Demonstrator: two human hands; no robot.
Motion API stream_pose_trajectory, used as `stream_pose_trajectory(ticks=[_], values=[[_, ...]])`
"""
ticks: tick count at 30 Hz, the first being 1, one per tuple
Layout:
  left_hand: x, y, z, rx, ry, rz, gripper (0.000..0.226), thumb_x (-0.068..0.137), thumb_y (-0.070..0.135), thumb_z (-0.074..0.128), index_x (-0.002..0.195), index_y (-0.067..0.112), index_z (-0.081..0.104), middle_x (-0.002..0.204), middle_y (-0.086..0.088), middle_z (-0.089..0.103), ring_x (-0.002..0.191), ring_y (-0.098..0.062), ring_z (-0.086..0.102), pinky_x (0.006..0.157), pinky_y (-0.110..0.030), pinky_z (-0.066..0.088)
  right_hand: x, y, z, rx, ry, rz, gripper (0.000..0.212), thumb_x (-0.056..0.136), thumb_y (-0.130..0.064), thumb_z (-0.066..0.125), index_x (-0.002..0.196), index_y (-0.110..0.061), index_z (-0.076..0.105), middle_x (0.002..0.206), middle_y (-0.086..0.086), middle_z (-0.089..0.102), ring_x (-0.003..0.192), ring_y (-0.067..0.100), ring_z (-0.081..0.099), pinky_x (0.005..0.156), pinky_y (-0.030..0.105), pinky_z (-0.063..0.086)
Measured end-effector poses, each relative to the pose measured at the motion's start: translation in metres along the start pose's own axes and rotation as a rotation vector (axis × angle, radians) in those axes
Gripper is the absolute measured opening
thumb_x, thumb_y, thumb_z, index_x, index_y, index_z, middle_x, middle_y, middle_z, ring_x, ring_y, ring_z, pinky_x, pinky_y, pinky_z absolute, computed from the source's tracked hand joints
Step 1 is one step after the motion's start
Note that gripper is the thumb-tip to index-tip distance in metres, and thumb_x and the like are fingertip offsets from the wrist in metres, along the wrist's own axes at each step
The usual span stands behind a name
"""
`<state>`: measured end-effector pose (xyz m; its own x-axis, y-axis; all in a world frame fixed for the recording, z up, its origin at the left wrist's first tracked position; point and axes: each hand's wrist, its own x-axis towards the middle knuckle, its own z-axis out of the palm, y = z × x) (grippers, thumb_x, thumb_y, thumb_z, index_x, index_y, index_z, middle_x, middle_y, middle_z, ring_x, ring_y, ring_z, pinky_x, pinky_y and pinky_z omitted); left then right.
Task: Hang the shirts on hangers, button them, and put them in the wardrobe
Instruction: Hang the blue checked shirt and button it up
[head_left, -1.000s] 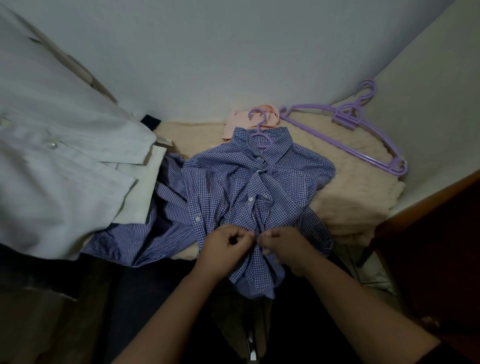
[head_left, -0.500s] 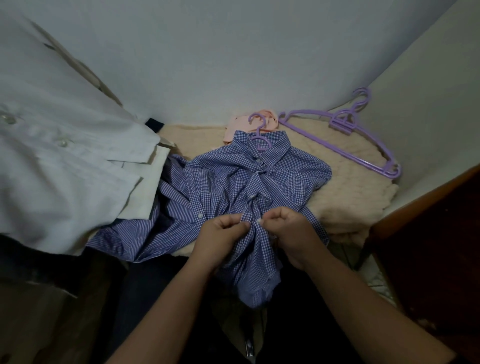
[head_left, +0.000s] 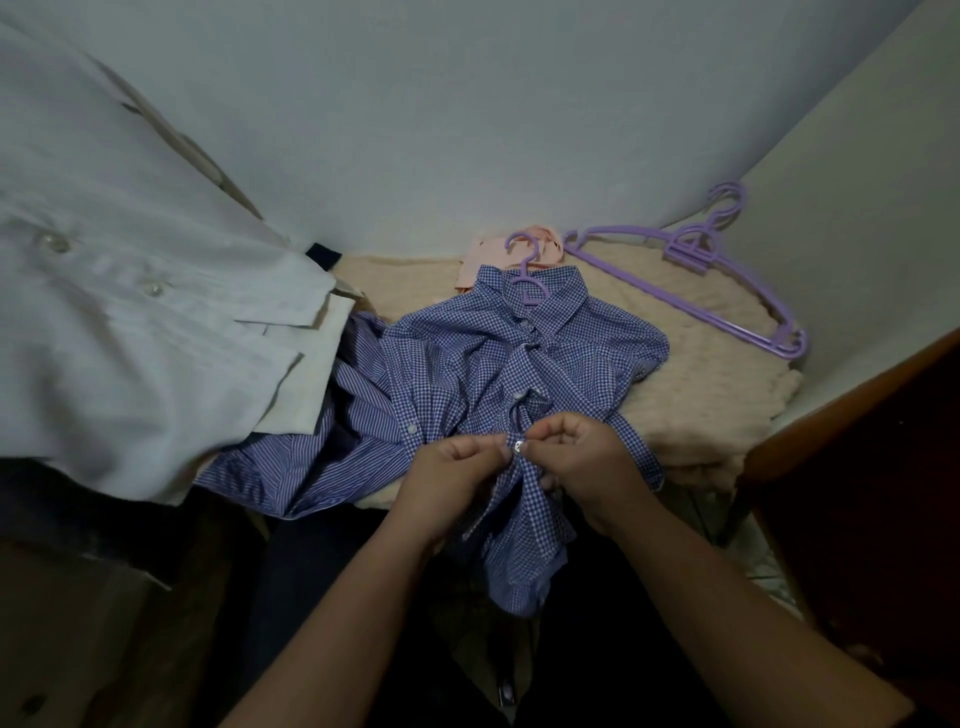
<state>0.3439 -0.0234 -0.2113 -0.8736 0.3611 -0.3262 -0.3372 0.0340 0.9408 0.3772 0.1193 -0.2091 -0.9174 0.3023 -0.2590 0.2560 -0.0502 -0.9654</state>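
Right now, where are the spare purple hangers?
In the head view, the spare purple hangers lie on the cream blanket at the right, by the wall corner, beyond and right of the blue checked shirt.

White shirt (head_left: 130, 312) cut off at left edge; hanger (head_left: 527, 275) body hidden inside checked shirt (head_left: 519, 364).

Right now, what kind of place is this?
Probably a bedroom corner at home. A fuzzy cream blanket covers a bed-like surface against plain walls, shirts lie on it, including a blue checked shirt, beside spare purple hangers.
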Motion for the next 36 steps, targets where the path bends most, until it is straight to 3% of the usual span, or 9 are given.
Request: stream_pose_trajectory(ticks=[2, 5, 9, 12, 15, 20, 24, 28, 36], values=[[-0.001, 0.001, -0.001, -0.006, -0.014, -0.004, 0.011, 0.09, 0.009, 0.062, 0.082, 0.008, 0.07, 0.049, 0.01, 0.055, 0.041, 0.001, 0.045, 0.044, -0.013, 0.038, 0.001, 0.001, 0.0, -0.006, -0.003, -0.005, 0.015, 0.082, 0.001, 0.067, 0.075, -0.009, 0.058, 0.058, 0.003, 0.05, 0.038, 0.006, 0.045, 0.041, 0.017, 0.039], [0.0, 0.002, -0.003, -0.065, -0.009, -0.044, 0.032, 0.093, 0.013, 0.057, 0.062, 0.016, 0.061, 0.05, 0.008, 0.05, 0.046, -0.004, 0.046, 0.049, -0.017, 0.043, 0.002, 0.002, 0.0, -0.026, -0.025, -0.037, 0.017, 0.081, 0.001, 0.068, 0.076, -0.01, 0.057, 0.059, 0.003, 0.05, 0.039, 0.006, 0.046, 0.041, 0.017, 0.039], [-0.002, 0.004, -0.005, -0.095, -0.027, -0.063, 0.031, 0.094, 0.015, 0.056, 0.063, 0.018, 0.06, 0.054, 0.006, 0.05, 0.049, -0.005, 0.046, 0.049, -0.018, 0.042, 0.003, 0.001, 0.001, -0.069, -0.07, -0.069, 0.018, 0.081, -0.001, 0.069, 0.082, -0.013, 0.057, 0.064, 0.004, 0.057, 0.043, 0.006, 0.049, 0.045, 0.02, 0.042], [-0.002, 0.004, -0.007, -0.121, -0.053, -0.073, 0.017, 0.092, 0.015, 0.06, 0.076, 0.012, 0.064, 0.065, 0.0, 0.056, 0.057, -0.009, 0.05, 0.052, -0.02, 0.044, 0.003, 0.001, 0.0, -0.085, -0.092, -0.078, 0.017, 0.082, -0.001, 0.068, 0.085, -0.013, 0.057, 0.065, 0.007, 0.058, 0.044, 0.01, 0.05, 0.047, 0.022, 0.042], [0.0, 0.003, -0.008, -0.053, -0.023, -0.062, 0.003, 0.086, 0.01, 0.067, 0.083, 0.011, 0.068, 0.065, 0.003, 0.059, 0.053, -0.006, 0.05, 0.048, -0.018, 0.043, 0.002, 0.001, 0.001, -0.089, -0.103, -0.088, 0.016, 0.082, 0.001, 0.066, 0.085, -0.012, 0.058, 0.066, 0.009, 0.059, 0.045, 0.01, 0.05, 0.047, 0.022, 0.042], [0.0, 0.004, -0.008, -0.047, -0.024, -0.011, 0.011, 0.079, -0.002, 0.071, 0.081, 0.004, 0.062, 0.049, 0.007, 0.053, 0.039, -0.003, 0.045, 0.038, -0.016, 0.037, 0.002, 0.0, 0.003, -0.092, -0.118, -0.091, 0.016, 0.083, 0.003, 0.064, 0.084, -0.012, 0.059, 0.063, 0.006, 0.062, 0.052, 0.016, 0.054, 0.053, 0.028, 0.046], [0.003, 0.002, -0.01, -0.017, -0.01, -0.016, 0.015, 0.075, -0.003, 0.074, 0.081, 0.005, 0.063, 0.058, 0.003, 0.059, 0.047, -0.006, 0.055, 0.045, -0.018, 0.048, 0.004, 0.002, 0.005, -0.078, -0.11, -0.072, 0.017, 0.084, 0.003, 0.062, 0.082, -0.013, 0.059, 0.067, 0.009, 0.065, 0.062, 0.025, 0.057, 0.063, 0.039, 0.049], [0.006, -0.003, -0.012, 0.03, 0.0, -0.008, 0.017, 0.073, -0.003, 0.076, 0.081, 0.006, 0.064, 0.063, 0.0, 0.064, 0.057, -0.008, 0.061, 0.052, -0.021, 0.053, 0.003, 0.001, 0.007, -0.087, -0.093, -0.066, 0.017, 0.085, 0.004, 0.059, 0.08, -0.012, 0.058, 0.065, 0.008, 0.063, 0.059, 0.019, 0.06, 0.059, 0.033, 0.054], [0.007, -0.006, -0.005, 0.118, 0.057, 0.11, 0.019, 0.071, -0.002, 0.079, 0.074, 0.007, 0.063, 0.057, 0.002, 0.06, 0.048, -0.007, 0.053, 0.046, -0.018, 0.046, 0.005, 0.001, 0.007, 0.007, -0.074, -0.036, 0.014, 0.084, -0.003, 0.067, 0.086, -0.01, 0.055, 0.065, 0.005, 0.067, 0.059, 0.015, 0.064, 0.058, 0.031, 0.056]])
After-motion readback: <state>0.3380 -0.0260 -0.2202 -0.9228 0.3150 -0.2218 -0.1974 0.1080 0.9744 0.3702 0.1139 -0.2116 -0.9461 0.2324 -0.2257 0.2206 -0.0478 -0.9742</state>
